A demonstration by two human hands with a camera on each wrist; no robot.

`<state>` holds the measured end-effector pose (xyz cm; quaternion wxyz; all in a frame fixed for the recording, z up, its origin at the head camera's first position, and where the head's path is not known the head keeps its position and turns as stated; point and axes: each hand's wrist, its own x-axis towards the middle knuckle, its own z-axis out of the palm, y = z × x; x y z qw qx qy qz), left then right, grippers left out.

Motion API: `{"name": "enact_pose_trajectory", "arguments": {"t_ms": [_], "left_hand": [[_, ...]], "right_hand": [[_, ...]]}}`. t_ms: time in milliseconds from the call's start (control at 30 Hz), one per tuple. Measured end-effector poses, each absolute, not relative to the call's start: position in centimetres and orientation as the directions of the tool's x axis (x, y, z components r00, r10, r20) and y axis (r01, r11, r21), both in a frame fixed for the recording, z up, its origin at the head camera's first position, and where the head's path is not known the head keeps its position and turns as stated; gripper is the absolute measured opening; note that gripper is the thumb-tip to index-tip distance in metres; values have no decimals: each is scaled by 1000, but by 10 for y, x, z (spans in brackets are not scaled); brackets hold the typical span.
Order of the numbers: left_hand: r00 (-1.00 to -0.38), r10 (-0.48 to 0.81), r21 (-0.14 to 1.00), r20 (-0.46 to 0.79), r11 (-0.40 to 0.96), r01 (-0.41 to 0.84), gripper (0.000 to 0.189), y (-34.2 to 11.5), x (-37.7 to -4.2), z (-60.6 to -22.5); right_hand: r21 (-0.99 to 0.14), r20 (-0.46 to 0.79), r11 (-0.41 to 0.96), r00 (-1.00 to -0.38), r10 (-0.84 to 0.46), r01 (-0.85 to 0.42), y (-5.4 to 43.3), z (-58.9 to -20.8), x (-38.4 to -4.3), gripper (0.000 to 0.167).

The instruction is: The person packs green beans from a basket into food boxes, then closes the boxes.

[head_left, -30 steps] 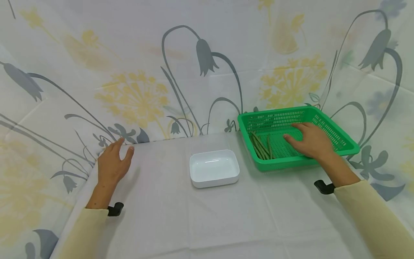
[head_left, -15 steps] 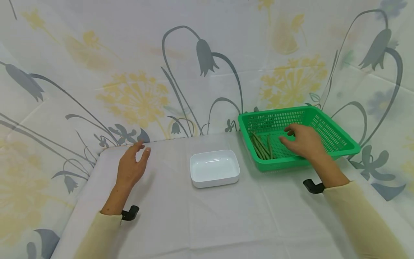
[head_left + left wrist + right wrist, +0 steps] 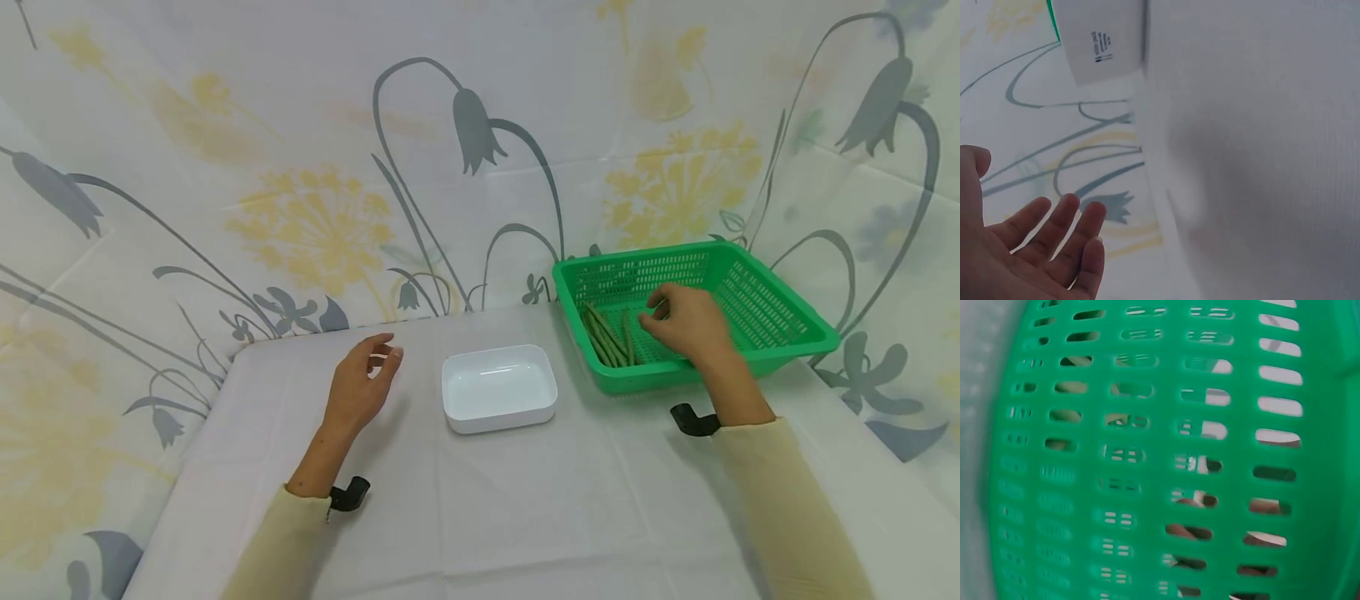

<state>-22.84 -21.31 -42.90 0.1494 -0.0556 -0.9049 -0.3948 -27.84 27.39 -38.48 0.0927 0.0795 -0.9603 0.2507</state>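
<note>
My right hand [image 3: 690, 321] hovers over the green basket [image 3: 798, 342], its fingers loosely bent beside several green beans [image 3: 603, 337] lying in the left part. Nothing shows between its thumb and fingers. In the right wrist view the slotted basket wall [image 3: 1160, 481] fills the picture, and the hand shows only in bits through the slots. My left hand [image 3: 363, 383] is over the table left of a white rectangular dish [image 3: 498, 387]. The left wrist view shows that hand [image 3: 1041, 250] with relaxed fingers and nothing held, the printed side of the dish [image 3: 1104, 44] beyond it.
A white cloth [image 3: 517, 517] covers the table. A flower-patterned sheet [image 3: 315, 117] hangs behind it and along both sides. The basket stands at the back right, close to this sheet, with the dish to its left. A black wrist mount [image 3: 693, 421] juts from the right wrist.
My left hand has moved right across the table towards the dish. My right hand has shifted left inside the basket towards the beans, and its fingers have drawn closer together.
</note>
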Motion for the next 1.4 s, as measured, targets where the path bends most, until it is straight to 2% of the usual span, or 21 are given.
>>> {"name": "enact_pose_trajectory", "arguments": {"t_ms": [367,600,733,800,900,1033,1133,1333,1400], "left_hand": [[-975,110,772,192,597,219,48,-179,-231,-450],[-973,226,852,41,501,152,53,-172,-231,-460],[-963,270,837,24,521,167,55,-173,-231,-463],[-959,282,826,34,531,186,56,-173,-230,-463],[-955,294,821,41,534,200,59,-174,-231,-462],[-951,307,838,24,513,187,60,-175,-232,-465],[-949,314,856,-4,492,159,57,-177,-231,-467],[-930,367,884,-29,444,148,56,-182,-233,-470],[-926,377,885,-34,442,148,57,-183,-233,-468]], "right_hand": [[-422,24,895,-989,-147,-143,268,-385,-292,32],[-343,-63,924,-978,-200,-167,269,-390,-303,26],[-307,-117,930,-962,-247,-201,267,-392,-309,44],[-308,-141,928,-954,-264,-211,266,-393,-311,53],[-317,-172,924,-945,-277,-213,265,-393,-314,52],[-366,-231,913,-932,-278,-182,265,-393,-318,38],[-415,-280,898,-918,-279,-147,265,-393,-322,33],[-429,-322,894,-904,-282,-126,265,-395,-330,28],[-426,-325,896,-904,-279,-124,263,-396,-332,31]]}}
